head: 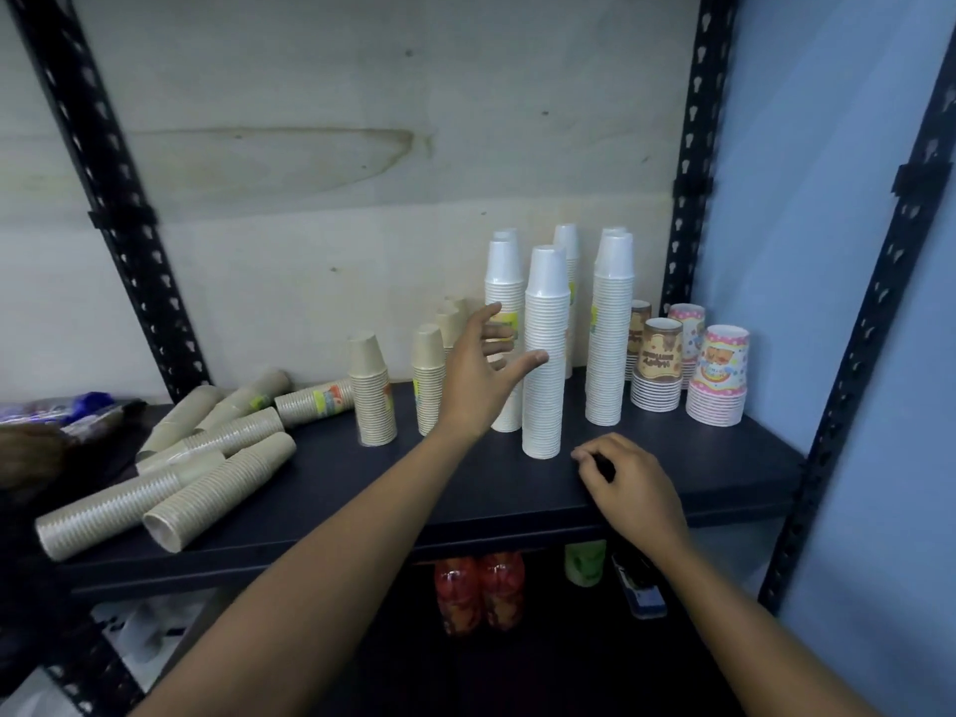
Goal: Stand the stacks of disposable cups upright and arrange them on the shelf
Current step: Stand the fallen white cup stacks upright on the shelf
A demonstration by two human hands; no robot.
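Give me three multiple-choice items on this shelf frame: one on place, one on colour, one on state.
1. Where do the patterned cups stand?
A. right end of the shelf
B. left end
C. lower shelf

2. What colour are the tallest upright stacks?
A. beige
B. white
C. pink

3. How is the left hand?
A. clamped on a lying stack
B. open, at the white stacks
C. out of view

Answers:
1 A, they stand beside the right post.
2 B, the tall columns are white; the beige stacks are shorter.
3 B, its fingers are spread and grip nothing.
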